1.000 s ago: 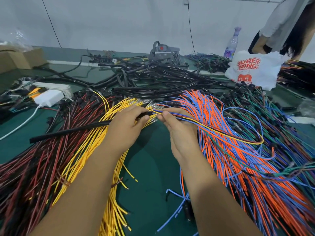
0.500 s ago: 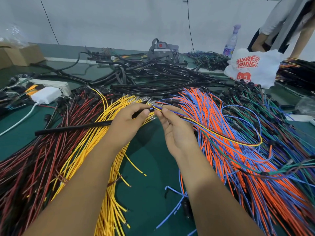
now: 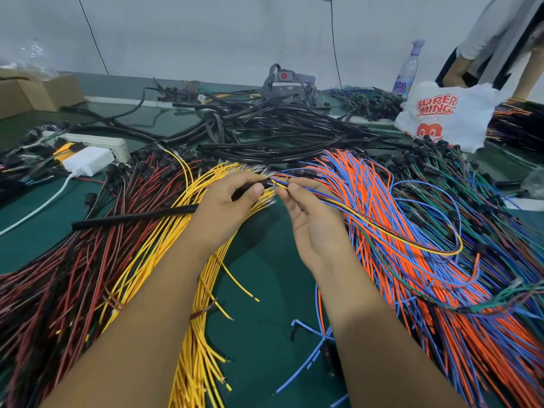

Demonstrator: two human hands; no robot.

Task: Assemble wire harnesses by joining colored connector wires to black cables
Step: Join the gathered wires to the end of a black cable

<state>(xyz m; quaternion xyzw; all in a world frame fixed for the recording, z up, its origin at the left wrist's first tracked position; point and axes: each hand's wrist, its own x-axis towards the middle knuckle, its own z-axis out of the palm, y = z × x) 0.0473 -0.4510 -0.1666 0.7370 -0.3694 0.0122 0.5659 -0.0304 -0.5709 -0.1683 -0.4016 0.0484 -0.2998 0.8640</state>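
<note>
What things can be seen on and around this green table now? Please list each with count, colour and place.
black tube: one, black, held at its right end by left hand
held wires: few, yellow, blue, black, pinched by right hand
yellow wires: many, centre-left
red and dark wires: many, left
orange and blue wires: many, right
black cables: many, centre back
power strip: one, white, back left
plastic bag: one, white with red print, back right
bottle: one, clear, behind bag
cardboard box: brown, far left
left hand
right hand
</note>
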